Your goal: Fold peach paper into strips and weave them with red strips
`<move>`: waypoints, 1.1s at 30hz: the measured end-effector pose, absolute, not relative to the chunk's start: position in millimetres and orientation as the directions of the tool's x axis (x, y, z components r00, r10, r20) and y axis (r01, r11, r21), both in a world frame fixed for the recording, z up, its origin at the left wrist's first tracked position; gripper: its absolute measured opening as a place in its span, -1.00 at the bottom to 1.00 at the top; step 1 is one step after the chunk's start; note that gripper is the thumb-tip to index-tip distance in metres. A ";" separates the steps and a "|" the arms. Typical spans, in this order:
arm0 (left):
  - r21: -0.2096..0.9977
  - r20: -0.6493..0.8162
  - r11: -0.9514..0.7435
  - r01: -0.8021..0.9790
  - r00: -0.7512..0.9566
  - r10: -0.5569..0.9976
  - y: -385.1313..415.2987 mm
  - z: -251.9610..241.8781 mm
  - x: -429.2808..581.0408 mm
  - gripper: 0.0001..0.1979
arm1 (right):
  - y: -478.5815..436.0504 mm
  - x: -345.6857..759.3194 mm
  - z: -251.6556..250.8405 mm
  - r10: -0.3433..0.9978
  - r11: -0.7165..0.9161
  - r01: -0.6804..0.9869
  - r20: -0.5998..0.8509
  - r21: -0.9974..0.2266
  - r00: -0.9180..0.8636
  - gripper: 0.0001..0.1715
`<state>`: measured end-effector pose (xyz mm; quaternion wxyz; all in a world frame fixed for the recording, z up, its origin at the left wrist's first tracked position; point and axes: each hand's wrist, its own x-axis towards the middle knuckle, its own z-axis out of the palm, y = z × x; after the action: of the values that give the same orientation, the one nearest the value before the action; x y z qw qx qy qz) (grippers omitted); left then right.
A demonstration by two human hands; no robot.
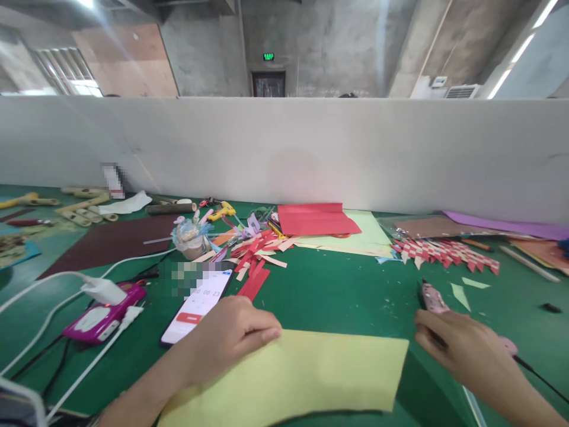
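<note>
A sheet of light yellow paper [329, 373] is raised a little off the table at its right end, where a shadow falls under it. My left hand [235, 332] pinches its far edge between thumb and fingers. On the right, my right hand [466, 344] is curled over a pink glue gun [434, 298], whose nozzle points away from me. My palm hides the middle of the gun; its cable runs off to the right. Just beyond my left hand lies a phone [207, 299] with a timer on its screen.
Red paper strips [262, 249], a red sheet [315, 219] and a red-and-white woven paper piece [448, 254] lie farther back. A small tub [191, 240] stands behind the phone. A magenta power strip [104, 314] with cables sits left. A grey partition [284, 148] borders the table.
</note>
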<state>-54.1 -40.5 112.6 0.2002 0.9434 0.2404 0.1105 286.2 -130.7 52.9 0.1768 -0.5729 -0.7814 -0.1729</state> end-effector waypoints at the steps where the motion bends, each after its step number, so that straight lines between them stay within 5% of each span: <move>1: 0.419 0.108 -0.804 0.421 0.857 0.504 -40.8 112.8 -53.7 -0.56 | -132.1 284.9 58.7 0.827 0.278 0.960 0.503 0.024 -0.252 -0.83; 5: 0.380 0.116 -0.839 0.389 0.880 0.461 -45.4 109.6 -43.8 -0.63 | -135.5 253.2 85.5 0.802 0.411 0.893 0.538 -0.180 -0.261 -0.86; 9: 0.358 0.147 -0.874 0.328 0.905 0.399 -46.4 105.0 -34.6 -0.64 | -134.2 220.7 89.2 0.824 0.560 0.792 0.267 -0.243 -0.500 -0.82; 16: 0.069 0.291 -0.963 0.261 0.918 0.270 -54.7 100.5 -11.4 -0.73 | -128.5 193.9 72.7 0.867 0.497 0.846 0.162 -0.195 -0.472 -0.67; 23: -0.194 0.506 -0.959 0.205 0.859 0.081 -54.3 91.1 -10.9 -0.77 | -125.5 179.4 76.8 0.874 0.467 0.740 0.127 -0.485 -0.468 -0.59; 27: -0.233 0.516 -0.938 0.255 0.851 0.103 -38.6 93.2 -37.7 -0.75 | -127.8 199.8 75.6 0.910 0.362 0.699 0.071 -0.616 -0.409 -0.59; 33: -0.345 0.525 -0.815 0.465 0.816 0.243 -6.9 104.2 -91.3 -0.72 | -136.7 249.3 75.9 0.967 0.212 0.755 0.019 -0.620 -0.255 -0.57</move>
<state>-91.3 -6.9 104.2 -0.2360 0.9232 0.1916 0.2354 249.3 -136.7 75.9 0.2075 -0.5740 -0.7501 0.2546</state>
